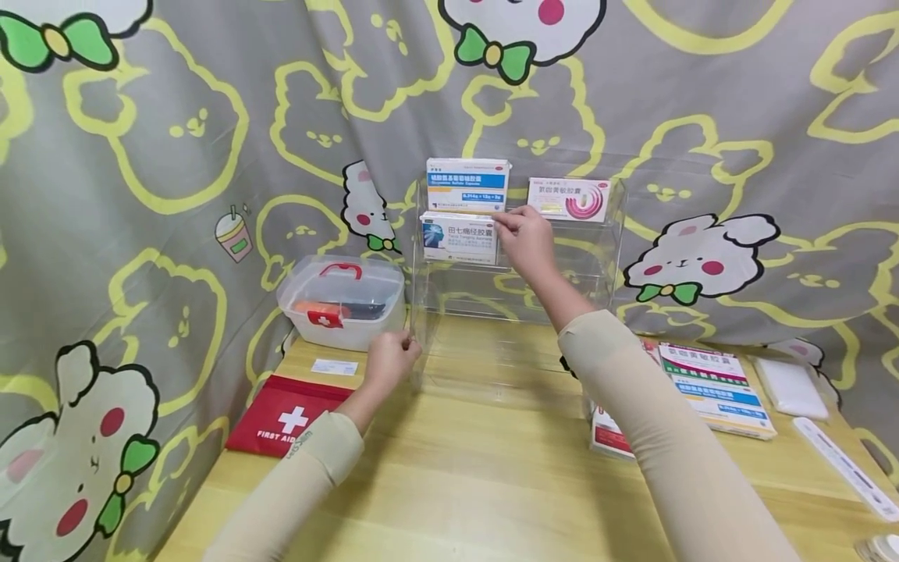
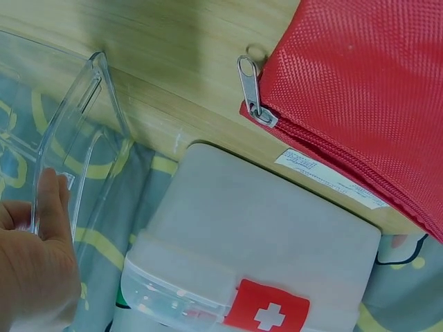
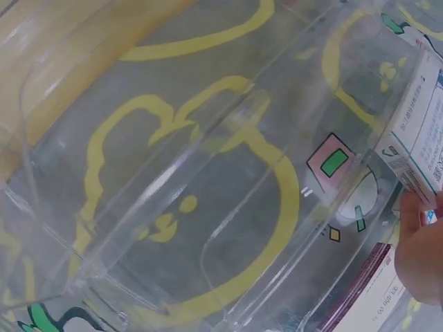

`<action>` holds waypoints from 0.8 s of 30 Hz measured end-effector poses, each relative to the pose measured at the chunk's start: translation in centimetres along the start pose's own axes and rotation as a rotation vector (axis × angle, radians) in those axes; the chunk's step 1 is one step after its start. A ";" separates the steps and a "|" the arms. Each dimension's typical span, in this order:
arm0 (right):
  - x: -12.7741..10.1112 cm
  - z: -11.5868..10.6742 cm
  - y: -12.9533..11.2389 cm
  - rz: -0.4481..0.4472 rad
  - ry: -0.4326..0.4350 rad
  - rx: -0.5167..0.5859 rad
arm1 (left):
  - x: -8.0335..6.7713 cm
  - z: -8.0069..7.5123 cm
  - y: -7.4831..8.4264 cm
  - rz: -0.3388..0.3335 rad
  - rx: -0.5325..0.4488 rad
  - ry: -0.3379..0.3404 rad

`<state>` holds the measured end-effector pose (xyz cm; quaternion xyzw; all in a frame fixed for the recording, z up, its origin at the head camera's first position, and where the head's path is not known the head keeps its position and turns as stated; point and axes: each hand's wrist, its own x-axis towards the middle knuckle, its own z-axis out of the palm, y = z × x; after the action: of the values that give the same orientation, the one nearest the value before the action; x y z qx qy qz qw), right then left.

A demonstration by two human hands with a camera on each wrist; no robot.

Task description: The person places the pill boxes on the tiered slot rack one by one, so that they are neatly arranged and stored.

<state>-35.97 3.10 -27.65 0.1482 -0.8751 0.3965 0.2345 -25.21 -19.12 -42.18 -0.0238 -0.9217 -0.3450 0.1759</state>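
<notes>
A clear acrylic stepped rack [image 1: 502,388] stands on the wooden table. My left hand [image 1: 390,361] pinches the edge of its left side panel; the left wrist view shows the thumb and fingers [image 2: 54,197] on either side of that edge. On the second tier sits a white medicine box [image 1: 460,240] with a dark blue picture. My right hand [image 1: 527,240] pinches this box at its upper right corner. Above it, on the top tier, stands a blue-and-white medicine box [image 1: 467,186], and at that tier's right end a white box with pink rings [image 1: 567,200].
Left of the rack are a translucent first-aid bin [image 1: 351,332] and a red zip pouch [image 1: 281,414], with a small white slip [image 1: 334,367] between them. On the right lie several medicine boxes [image 1: 719,394], a white packet [image 1: 792,388] and a white strip [image 1: 846,468]. A patterned curtain [image 1: 414,101] hangs behind.
</notes>
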 end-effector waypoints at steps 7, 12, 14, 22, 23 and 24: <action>0.3 -0.5 -0.4 0.053 -0.054 -0.011 | -0.3 0.1 0.3 -0.014 -0.023 0.014; 0.4 -1.0 -0.9 0.100 -0.085 0.020 | -0.1 0.0 0.3 -0.004 -0.014 0.031; 0.2 -1.2 -0.9 0.130 -0.112 0.033 | -0.1 0.0 0.3 0.004 -0.007 0.031; -1.0 -2.8 -0.7 0.125 -0.183 0.033 | -0.1 0.2 0.0 -0.007 0.013 0.021; -1.2 -3.1 -0.7 0.113 -0.179 0.025 | -0.1 0.2 0.0 -0.011 0.015 0.018; -1.3 -3.5 -0.8 0.100 -0.173 0.018 | -0.1 0.2 -0.1 -0.017 0.014 0.013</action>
<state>-33.47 5.38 -25.86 0.1401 -0.8948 0.4013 0.1368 -25.23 -19.04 -42.44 -0.0124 -0.9230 -0.3403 0.1793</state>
